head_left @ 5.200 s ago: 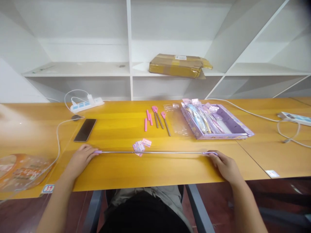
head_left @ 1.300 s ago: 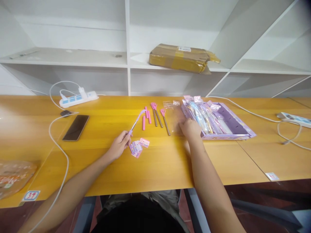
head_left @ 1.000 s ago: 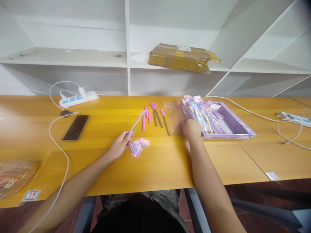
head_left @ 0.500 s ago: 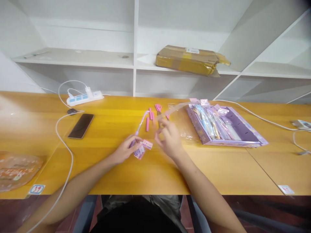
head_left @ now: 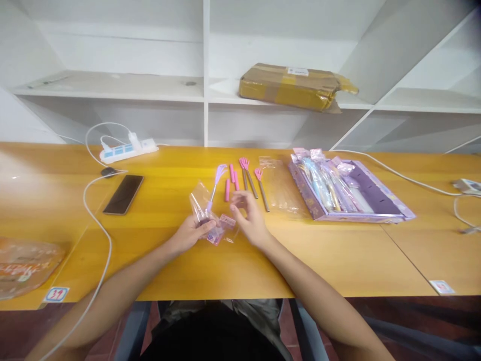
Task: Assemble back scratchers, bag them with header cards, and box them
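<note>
over the cards (head_left: pixel 215 234), the left hand (head_left: pixel 192 231) grips the purple scratcher (head_left: pixel 217 179).

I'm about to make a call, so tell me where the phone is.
In the head view, the phone lies on the table at the person's left, just in front of the white power strip and beside its cable.

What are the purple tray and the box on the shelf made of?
The purple tray looks like printed card, with slots in its thin walls, maybe plastic. The box seems cardboard: dull brown, torn at one end, with shiny tape.
</note>
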Motion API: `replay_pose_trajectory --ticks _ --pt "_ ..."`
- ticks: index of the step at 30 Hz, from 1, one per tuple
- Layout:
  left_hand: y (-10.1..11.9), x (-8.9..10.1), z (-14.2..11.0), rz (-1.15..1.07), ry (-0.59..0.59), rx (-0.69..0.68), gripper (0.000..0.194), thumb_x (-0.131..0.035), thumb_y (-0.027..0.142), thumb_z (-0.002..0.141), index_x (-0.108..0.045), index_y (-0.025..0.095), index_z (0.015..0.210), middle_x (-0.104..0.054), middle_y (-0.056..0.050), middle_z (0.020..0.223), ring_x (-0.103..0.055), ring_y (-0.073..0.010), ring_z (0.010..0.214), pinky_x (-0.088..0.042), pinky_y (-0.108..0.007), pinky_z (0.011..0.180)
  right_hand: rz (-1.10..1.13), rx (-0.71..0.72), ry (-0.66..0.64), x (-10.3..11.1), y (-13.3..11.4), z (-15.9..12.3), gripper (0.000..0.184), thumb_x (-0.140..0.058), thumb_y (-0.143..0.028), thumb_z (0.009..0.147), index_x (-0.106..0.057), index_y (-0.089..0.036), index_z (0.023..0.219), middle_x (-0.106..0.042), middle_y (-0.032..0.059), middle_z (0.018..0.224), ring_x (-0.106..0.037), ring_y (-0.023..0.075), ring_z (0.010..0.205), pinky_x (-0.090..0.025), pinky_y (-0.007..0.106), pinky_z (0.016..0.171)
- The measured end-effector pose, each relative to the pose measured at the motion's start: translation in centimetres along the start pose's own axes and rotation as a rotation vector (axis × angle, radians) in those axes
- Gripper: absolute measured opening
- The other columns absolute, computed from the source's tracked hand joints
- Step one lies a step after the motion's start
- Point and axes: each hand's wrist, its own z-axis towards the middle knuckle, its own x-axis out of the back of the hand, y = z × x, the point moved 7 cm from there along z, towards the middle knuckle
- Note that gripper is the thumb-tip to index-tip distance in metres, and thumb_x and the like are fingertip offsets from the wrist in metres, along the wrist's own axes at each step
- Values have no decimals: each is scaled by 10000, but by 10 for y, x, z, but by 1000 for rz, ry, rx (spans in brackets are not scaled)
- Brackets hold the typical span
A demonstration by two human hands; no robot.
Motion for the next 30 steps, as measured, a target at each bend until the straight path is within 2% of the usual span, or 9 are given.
replay_pose_trajectory --ticks 4,7,11,14,16,20,25,27,30 --pt "3 -13 -1 155 -144 -53 377 -686 529 973 -738 156 960 -705 -44 852 -639 -170 786 -504 -304 778 384 -252 -316 -32 24 -3 460 -750 -484 931 -618 -253 1306 -696 64 1117 -677 206 993 -579 371 896" --pt "0 -18 -3 248 -164 -67 342 -694 508 973 -763 173 964 -721 -58 932 -651 -192 883 -513 -329 855 460 -360 -374 -43 26 -8 365 -772 -520 913 -698 -227 1119 -718 36 983 -668 190 895 -566 343 850" --pt "4 -12 -3 164 -69 -80 358 -708 526 956 -787 177 966 -749 -95 994 -682 -212 867 -550 -350 821 508 -326 -100 -22 23 2 281 -746 -502 948 -706 -226 984 -686 21 942 -654 172 888 -553 318 862" --pt "14 10 -1 99 177 -151 340 -754 517 925 -807 181 927 -764 -116 1104 -696 -236 989 -551 -347 885 590 -229 197 14 20 9 246 -664 -509 1006 -666 -266 1045 -611 0 915 -649 154 835 -555 294 779" --pt "16 28 -1 32 344 -169 336 -789 520 894 -812 187 932 -778 -102 1088 -698 -227 976 -550 -350 913 506 -185 253 34 16 11 279 -584 -540 1044 -646 -284 1135 -538 -19 823 -575 135 651 -499 277 607" --pt "12 53 -1 -163 542 -151 379 -858 530 820 -813 183 965 -807 -89 1042 -724 -226 973 -560 -383 963 171 -95 -39 37 3 8 407 -482 -594 1076 -630 -243 1221 -484 -37 684 -416 136 510 -400 304 534" --pt "17 65 -2 -316 644 -175 426 -947 509 702 -794 161 894 -798 -76 957 -734 -214 909 -590 -373 884 -69 -83 -465 6 -7 -5 320 -426 -513 1119 -601 -245 1131 -551 -23 734 -502 147 625 -424 287 637" --pt "20 65 -2 -332 642 -181 421 -945 502 708 -782 156 884 -783 -71 943 -727 -207 892 -602 -363 834 -186 -72 -558 -3 -9 -6 324 -426 -478 1124 -622 -232 1047 -622 11 816 -572 162 728 -447 293 714" --pt "24 64 -2 -331 618 -185 395 -927 490 744 -765 160 889 -756 -59 931 -720 -203 918 -618 -353 817 -275 -36 -562 -3 -10 0 334 -403 -446 1130 -627 -220 1027 -685 52 930 -622 189 832 -454 310 787"
